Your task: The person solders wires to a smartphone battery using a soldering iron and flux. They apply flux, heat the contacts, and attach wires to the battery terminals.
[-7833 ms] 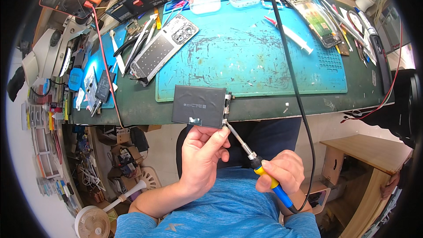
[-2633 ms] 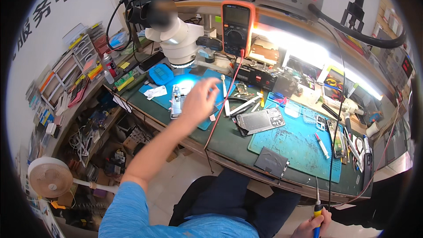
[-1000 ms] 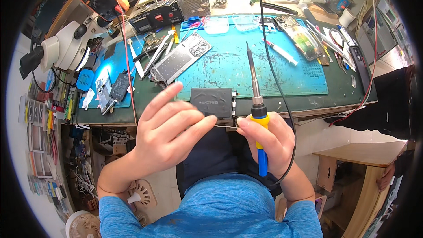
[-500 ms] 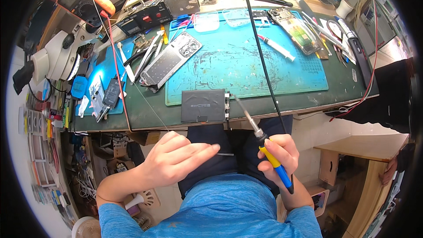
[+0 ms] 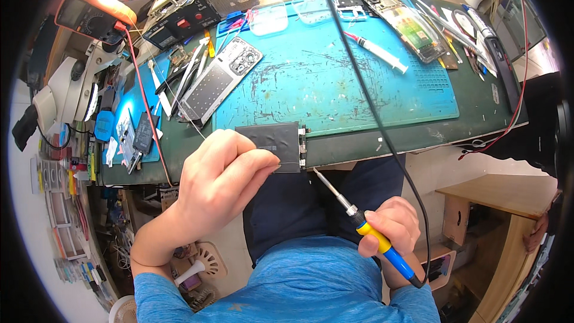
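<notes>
Battery (image 5: 284, 137) lies at the counter's (image 5: 353, 146) near edge, presumably for easy reach. Left hand (image 5: 218, 173) pinches thin wire (image 5: 288, 162) over it between closed fingers; right hand (image 5: 396, 227) curls its fingers round the iron (image 5: 351, 209), pen-like for control, tip just right of the battery.

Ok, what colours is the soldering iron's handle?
The handle is yellow in front and blue behind, with a black collar; see head view.
</notes>
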Demonstrator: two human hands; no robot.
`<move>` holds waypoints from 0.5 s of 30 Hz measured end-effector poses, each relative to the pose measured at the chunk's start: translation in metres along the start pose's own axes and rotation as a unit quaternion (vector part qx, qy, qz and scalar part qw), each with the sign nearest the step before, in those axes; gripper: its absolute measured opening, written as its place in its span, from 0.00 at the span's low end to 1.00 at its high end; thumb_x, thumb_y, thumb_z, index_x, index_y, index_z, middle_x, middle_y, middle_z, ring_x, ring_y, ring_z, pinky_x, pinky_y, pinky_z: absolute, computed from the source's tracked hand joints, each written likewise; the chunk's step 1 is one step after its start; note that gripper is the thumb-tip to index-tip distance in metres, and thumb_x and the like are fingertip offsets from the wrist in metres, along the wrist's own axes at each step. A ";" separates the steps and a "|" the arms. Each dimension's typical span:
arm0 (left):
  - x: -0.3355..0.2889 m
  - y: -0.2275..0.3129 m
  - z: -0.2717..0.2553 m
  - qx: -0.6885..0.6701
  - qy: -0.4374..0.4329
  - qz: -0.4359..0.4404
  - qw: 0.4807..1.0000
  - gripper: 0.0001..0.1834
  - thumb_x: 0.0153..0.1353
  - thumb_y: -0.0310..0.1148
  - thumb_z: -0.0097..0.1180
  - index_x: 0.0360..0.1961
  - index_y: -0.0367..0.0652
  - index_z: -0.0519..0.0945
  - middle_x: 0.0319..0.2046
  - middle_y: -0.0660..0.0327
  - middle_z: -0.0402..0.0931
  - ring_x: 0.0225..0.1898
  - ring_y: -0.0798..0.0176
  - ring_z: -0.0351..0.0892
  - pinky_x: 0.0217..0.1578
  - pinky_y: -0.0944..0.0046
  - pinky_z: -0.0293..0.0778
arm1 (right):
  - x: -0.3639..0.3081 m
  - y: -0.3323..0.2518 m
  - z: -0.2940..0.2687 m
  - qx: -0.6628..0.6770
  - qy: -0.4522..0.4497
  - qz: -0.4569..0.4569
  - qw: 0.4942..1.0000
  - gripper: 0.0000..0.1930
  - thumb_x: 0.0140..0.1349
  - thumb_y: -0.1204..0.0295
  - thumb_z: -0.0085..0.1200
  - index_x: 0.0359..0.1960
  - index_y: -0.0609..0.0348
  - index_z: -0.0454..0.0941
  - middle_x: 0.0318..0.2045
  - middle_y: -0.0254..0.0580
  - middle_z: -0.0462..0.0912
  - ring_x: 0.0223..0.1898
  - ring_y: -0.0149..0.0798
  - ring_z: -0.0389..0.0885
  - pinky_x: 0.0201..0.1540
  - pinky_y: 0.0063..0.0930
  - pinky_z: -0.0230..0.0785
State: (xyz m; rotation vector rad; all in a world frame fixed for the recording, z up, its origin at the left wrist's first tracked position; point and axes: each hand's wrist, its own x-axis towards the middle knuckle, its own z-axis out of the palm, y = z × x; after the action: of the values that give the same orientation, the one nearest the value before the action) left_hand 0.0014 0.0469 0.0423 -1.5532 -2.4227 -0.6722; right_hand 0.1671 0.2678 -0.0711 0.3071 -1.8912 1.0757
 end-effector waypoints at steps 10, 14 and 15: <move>0.011 0.000 -0.002 -0.040 -0.070 -0.007 0.997 0.12 0.54 0.15 0.68 0.37 0.36 0.80 0.38 0.54 0.82 0.33 0.55 0.86 0.31 0.62 0.83 | 0.007 0.002 0.007 -0.001 -0.021 0.000 1.000 0.10 0.62 0.71 0.62 0.42 0.62 0.85 0.24 0.32 0.80 0.20 0.30 0.78 0.22 0.23 0.71; 0.011 -0.001 -0.002 -0.040 -0.071 -0.003 0.997 0.12 0.54 0.14 0.68 0.37 0.35 0.80 0.37 0.55 0.82 0.33 0.56 0.86 0.30 0.62 0.83 | 0.005 0.003 0.009 0.015 -0.022 -0.005 1.000 0.10 0.62 0.71 0.63 0.42 0.62 0.85 0.24 0.32 0.80 0.19 0.30 0.78 0.21 0.23 0.70; 0.011 -0.002 -0.002 -0.041 -0.070 -0.003 0.997 0.11 0.54 0.14 0.68 0.37 0.35 0.80 0.37 0.55 0.82 0.33 0.56 0.86 0.30 0.63 0.83 | 0.004 0.003 0.010 0.018 -0.021 -0.006 1.000 0.10 0.61 0.71 0.63 0.42 0.62 0.85 0.24 0.32 0.80 0.19 0.30 0.78 0.21 0.23 0.70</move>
State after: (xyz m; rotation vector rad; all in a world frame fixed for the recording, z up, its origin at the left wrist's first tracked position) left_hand -0.0049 0.0545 0.0476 -1.6784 -2.5301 -0.6949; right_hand 0.1572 0.2631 -0.0715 0.3637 -1.9066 1.1032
